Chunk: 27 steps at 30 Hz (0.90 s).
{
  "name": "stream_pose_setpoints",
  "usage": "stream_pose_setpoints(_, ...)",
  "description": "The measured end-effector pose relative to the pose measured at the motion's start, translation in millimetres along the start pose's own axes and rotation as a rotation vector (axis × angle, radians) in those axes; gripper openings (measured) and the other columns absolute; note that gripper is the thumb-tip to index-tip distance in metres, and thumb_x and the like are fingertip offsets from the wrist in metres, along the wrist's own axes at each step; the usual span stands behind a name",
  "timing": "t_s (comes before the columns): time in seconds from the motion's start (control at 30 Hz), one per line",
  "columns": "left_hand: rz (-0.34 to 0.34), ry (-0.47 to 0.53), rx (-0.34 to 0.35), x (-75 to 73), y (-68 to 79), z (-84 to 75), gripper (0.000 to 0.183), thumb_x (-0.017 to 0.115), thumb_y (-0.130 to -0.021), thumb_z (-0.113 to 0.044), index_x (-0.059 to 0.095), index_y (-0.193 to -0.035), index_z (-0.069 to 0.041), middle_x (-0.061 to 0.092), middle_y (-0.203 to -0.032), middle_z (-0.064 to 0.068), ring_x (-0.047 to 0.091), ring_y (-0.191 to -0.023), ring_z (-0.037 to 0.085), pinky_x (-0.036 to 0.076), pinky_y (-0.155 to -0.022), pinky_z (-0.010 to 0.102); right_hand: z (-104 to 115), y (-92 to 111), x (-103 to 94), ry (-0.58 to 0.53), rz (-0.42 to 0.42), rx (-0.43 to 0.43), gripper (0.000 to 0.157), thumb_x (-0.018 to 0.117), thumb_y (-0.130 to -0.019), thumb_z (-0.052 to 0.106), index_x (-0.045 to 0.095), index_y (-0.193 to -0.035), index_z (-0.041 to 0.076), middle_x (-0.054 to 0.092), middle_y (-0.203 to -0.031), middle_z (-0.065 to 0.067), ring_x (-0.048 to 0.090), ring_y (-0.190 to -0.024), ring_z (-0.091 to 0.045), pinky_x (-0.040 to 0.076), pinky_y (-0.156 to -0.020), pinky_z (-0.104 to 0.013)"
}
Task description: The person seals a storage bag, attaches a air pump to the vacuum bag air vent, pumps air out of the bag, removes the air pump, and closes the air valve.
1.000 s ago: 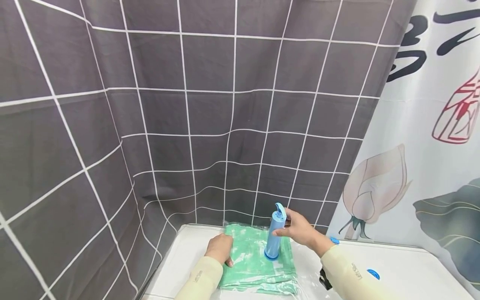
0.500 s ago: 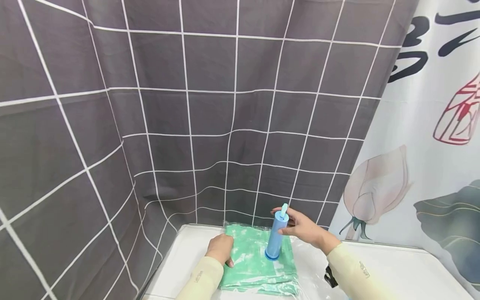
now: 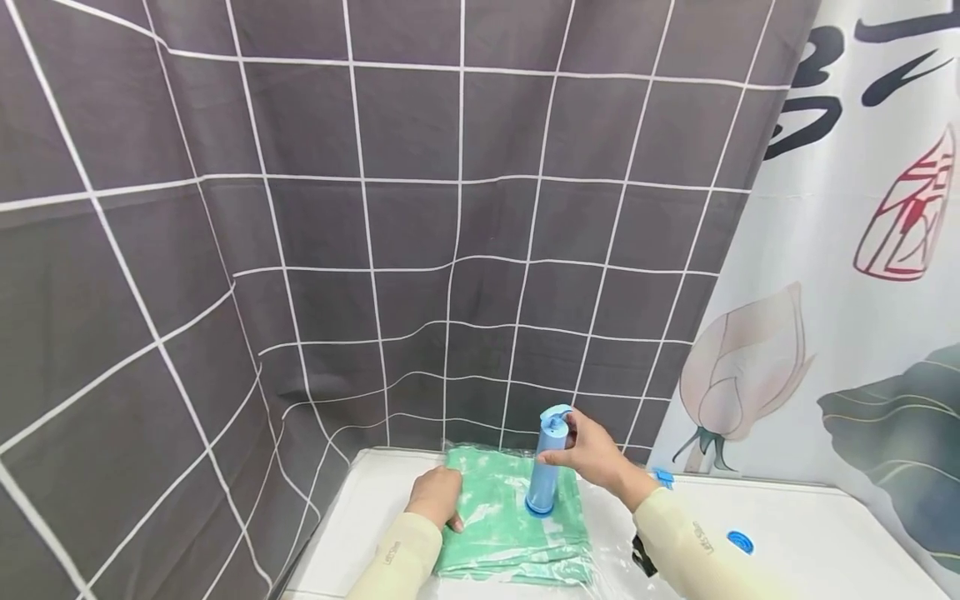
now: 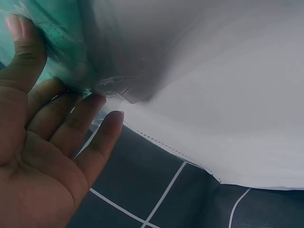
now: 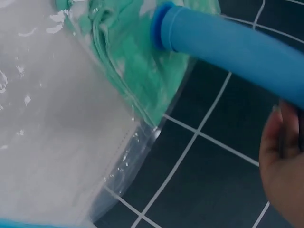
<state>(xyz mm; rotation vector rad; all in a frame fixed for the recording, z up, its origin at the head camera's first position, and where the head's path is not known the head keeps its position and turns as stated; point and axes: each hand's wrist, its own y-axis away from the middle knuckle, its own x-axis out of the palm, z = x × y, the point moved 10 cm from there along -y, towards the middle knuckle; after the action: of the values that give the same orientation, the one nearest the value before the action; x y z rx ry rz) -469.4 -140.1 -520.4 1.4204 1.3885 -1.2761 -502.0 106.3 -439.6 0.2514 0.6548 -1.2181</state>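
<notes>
A clear plastic storage bag (image 3: pixel 615 567) lies flat with folded green cloth (image 3: pixel 487 521) inside. On the cloth stands a light-blue hand pump (image 3: pixel 546 479), tilted slightly right, its handle (image 3: pixel 555 411) at the top. My right hand (image 3: pixel 596 454) grips the pump's upper part, thumb on the near side and fingers behind. In the right wrist view, the pump's darker blue base ring (image 5: pixel 161 26) meets the bag. At the bag's left edge rests my left hand (image 3: pixel 437 493); the left wrist view shows its fingers (image 4: pixel 107 135) loosely bent and spread from the thumb, touching the plastic.
The white tabletop (image 3: pixel 382 479) runs under the bag. To the right lie a round blue cap (image 3: pixel 740 542) and a small blue piece (image 3: pixel 663 477) near the back edge. A dark gridded curtain (image 3: pixel 412 217) hangs behind and left, a printed white sheet (image 3: pixel 757 333) at right.
The pump's handle has turned about the pump, now facing sideways instead of end-on. My right hand and forearm swung right, then back left, uncovering the blue cap. The left hand stays put.
</notes>
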Motion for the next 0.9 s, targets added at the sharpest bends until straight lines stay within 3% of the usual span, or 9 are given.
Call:
stream_pose_setpoints(0.07,-0.001,-0.001,0.005,-0.6,0.5,0.2,0.049,0.102,-0.054,-0.024,0.081,-0.092,-0.003,0.078,-0.083,0.012,0.066,-0.071,0.020,0.072,-0.083,0.045,-1,0,-1.0,0.033,-0.040,0.025,0.066,0.100,-0.089,0.026,0.061,-0.137,0.002,0.068,-0.102,-0.007,0.059,-0.087,-0.017,0.050,-0.071,-0.030)
stream_pose_setpoints(0.13,-0.002,0.005,0.009,-0.6,1.2,0.1,0.049,0.103,-0.055,-0.023,0.080,-0.093,-0.003,0.078,-0.084,0.013,0.067,-0.072,0.020,0.072,-0.083,0.045,-2,2,0.8,0.033,-0.030,0.049,0.070,0.099,-0.090,0.028,0.060,-0.142,0.000,0.070,-0.105,-0.008,0.063,-0.092,-0.018,0.055,-0.075,-0.034)
stream_pose_setpoints(0.27,-0.001,0.017,0.013,1.1,1.6,-0.3,0.050,0.102,-0.054,-0.023,0.080,-0.094,-0.003,0.078,-0.085,0.013,0.067,-0.072,0.021,0.072,-0.083,0.045,4,4,7.7,-0.041,0.143,-0.011,0.076,0.092,-0.097,0.023,0.054,-0.156,-0.005,0.076,-0.134,-0.020,0.075,-0.121,-0.032,0.067,-0.099,-0.050)
stream_pose_setpoints(0.37,-0.001,0.007,0.010,-0.3,1.1,-0.5,0.051,0.103,-0.053,-0.024,0.080,-0.094,-0.003,0.078,-0.084,0.013,0.067,-0.072,0.021,0.072,-0.084,0.046,15,4,11.3,-0.120,0.301,-0.096,0.073,0.084,-0.102,0.012,0.049,-0.163,-0.008,0.066,-0.157,-0.030,0.065,-0.144,-0.051,0.061,-0.117,-0.062)
stream_pose_setpoints(0.47,-0.003,-0.003,0.008,-4.2,2.2,-1.2,0.051,0.103,-0.053,-0.023,0.080,-0.093,-0.003,0.078,-0.083,0.013,0.068,-0.073,0.022,0.072,-0.084,0.046,21,1,12.1,-0.166,0.365,-0.143,0.068,0.081,-0.102,0.005,0.053,-0.161,-0.009,0.061,-0.164,-0.031,0.061,-0.152,-0.051,0.058,-0.121,-0.062)
stream_pose_setpoints(0.6,0.000,0.002,0.007,-6.2,2.7,-1.5,0.051,0.104,-0.053,-0.022,0.080,-0.093,-0.003,0.078,-0.084,0.013,0.068,-0.074,0.022,0.072,-0.085,0.046,16,-1,10.3,-0.169,0.325,-0.126,0.060,0.088,-0.098,0.008,0.063,-0.150,-0.008,0.077,-0.145,-0.023,0.077,-0.130,-0.028,0.067,-0.109,-0.046)
stream_pose_setpoints(0.7,-0.001,0.009,0.011,-6.5,3.2,-1.8,0.049,0.103,-0.054,-0.023,0.080,-0.093,-0.003,0.078,-0.083,0.013,0.066,-0.073,0.020,0.072,-0.085,0.046,11,-3,7.4,-0.139,0.244,-0.089,0.049,0.094,-0.093,0.010,0.069,-0.133,-0.004,0.084,-0.115,-0.009,0.075,-0.104,-0.010,0.067,-0.092,-0.032)
stream_pose_setpoints(0.8,0.000,0.020,0.015,-5.5,3.4,-1.1,0.049,0.102,-0.054,-0.023,0.080,-0.093,-0.003,0.077,-0.081,0.012,0.064,-0.071,0.019,0.072,-0.084,0.045,7,-4,3.4,-0.072,0.143,-0.053,0.044,0.098,-0.089,0.014,0.064,-0.117,0.003,0.067,-0.091,0.003,0.061,-0.084,-0.010,0.054,-0.075,-0.026)
stream_pose_setpoints(0.9,0.002,0.019,0.018,-2.6,1.1,0.3,0.051,0.103,-0.052,-0.023,0.080,-0.092,-0.002,0.077,-0.082,0.013,0.064,-0.071,0.019,0.072,-0.083,0.045,5,-5,0.1,0.011,0.054,-0.021,0.051,0.100,-0.088,0.022,0.061,-0.115,0.005,0.055,-0.085,0.002,0.052,-0.078,-0.014,0.045,-0.069,-0.028)
